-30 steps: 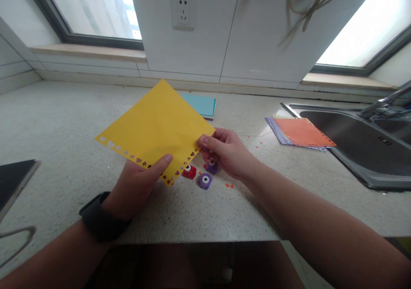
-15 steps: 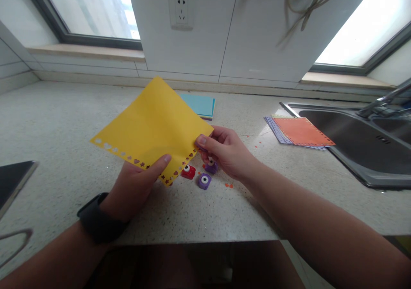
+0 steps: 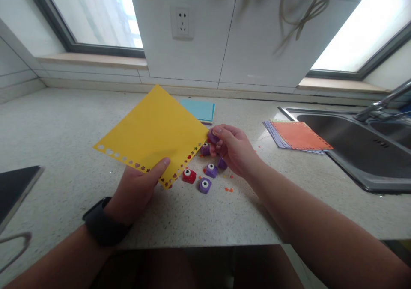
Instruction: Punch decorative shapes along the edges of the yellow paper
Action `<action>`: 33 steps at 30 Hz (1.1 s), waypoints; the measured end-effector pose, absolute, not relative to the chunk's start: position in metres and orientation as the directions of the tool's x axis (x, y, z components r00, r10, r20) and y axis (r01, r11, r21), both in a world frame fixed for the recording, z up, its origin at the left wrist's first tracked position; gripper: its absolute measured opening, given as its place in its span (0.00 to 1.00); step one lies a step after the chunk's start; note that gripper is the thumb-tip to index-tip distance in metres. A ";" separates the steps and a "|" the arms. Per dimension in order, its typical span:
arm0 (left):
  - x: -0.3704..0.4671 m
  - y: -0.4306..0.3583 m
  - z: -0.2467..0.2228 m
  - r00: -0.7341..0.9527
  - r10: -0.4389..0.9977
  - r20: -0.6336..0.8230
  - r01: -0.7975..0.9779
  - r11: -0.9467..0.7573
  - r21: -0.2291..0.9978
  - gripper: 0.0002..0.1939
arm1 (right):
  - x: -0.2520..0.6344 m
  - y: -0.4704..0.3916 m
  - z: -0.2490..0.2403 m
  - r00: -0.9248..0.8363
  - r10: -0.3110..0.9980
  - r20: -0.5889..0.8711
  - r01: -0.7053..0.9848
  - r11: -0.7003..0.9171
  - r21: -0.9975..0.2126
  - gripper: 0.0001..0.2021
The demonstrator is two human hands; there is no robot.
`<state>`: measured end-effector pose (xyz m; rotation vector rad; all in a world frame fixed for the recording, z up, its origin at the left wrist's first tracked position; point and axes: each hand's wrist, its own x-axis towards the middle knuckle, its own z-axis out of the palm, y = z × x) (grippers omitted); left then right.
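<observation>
Paper sheet, yellow, is held up over the countertop, one corner toward the wearer, heart and flower holes along both near edges. Left hand clamps it near that corner, thumb on top, fingers hidden underneath. Right hand is by the sheet's right corner, thumb and fingers closed around a purple craft punch; punch is right at that corner, can't tell if paper is in its slot. Red craft punch lies just right of the sheet's near corner; other purple punches lie farther right of it, one partly hidden by the right hand. Orange paper scraps lie right of the sheet, beyond those punches. Turquoise paper stack is behind the sheet, partly covered by it. Orange sheet tops a punched pile well right of the sheet, at the sink. Handling: sheet looks light, thin, stiff enough to hold flat from one grip, probably creases easily; punched borders likely weakest, so best hold is plain area inward of the holes, flat thumb. Punch looks light, hard, maybe slick; best taken by its sides.
</observation>
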<state>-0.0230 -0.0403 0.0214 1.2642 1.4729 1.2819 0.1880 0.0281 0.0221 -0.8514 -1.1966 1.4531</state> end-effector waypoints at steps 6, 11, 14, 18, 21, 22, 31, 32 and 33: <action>-0.027 -0.040 0.011 -0.198 0.980 -0.028 0.108 0.050 0.993 0.09 | 0.205 0.039 0.024 -0.127 0.952 0.278 0.174 0.297 -0.939 0.13; -0.027 -0.041 0.013 -0.163 0.986 -0.030 0.085 0.045 0.995 0.14 | 0.213 0.045 0.022 -0.340 0.871 0.354 0.629 0.490 -0.603 0.11; -0.025 -0.042 0.018 -0.142 0.989 -0.045 0.094 0.058 0.994 0.15 | 0.213 0.045 0.020 -0.433 0.838 0.331 0.730 0.542 -0.416 0.11; -0.024 -0.041 0.017 -0.144 0.989 -0.023 0.077 0.034 0.996 0.16 | 0.212 0.041 0.020 -0.485 0.822 0.297 0.755 0.565 -0.331 0.10; -0.024 -0.040 0.014 -0.127 0.992 -0.028 0.018 0.031 0.999 0.15 | 0.213 0.038 0.023 -0.545 0.786 0.293 0.738 0.615 -0.279 0.11; -0.024 -0.040 0.013 -0.118 0.993 -0.031 0.002 0.032 0.999 0.14 | 0.213 0.038 0.024 -0.562 0.775 0.290 0.731 0.629 -0.264 0.12; -0.025 -0.041 0.013 -0.064 0.998 -0.014 -0.006 0.014 1.000 0.13 | 0.213 0.033 0.032 -0.636 0.740 0.220 0.698 0.673 -0.246 0.12; -0.025 -0.041 0.013 -0.057 0.998 -0.010 -0.009 0.009 1.000 0.13 | 0.213 0.032 0.032 -0.633 0.744 0.213 0.700 0.668 -0.251 0.11; -0.025 -0.041 0.012 -0.054 0.999 -0.006 -0.017 0.005 1.000 0.12 | 0.213 0.032 0.032 -0.630 0.748 0.210 0.703 0.664 -0.255 0.11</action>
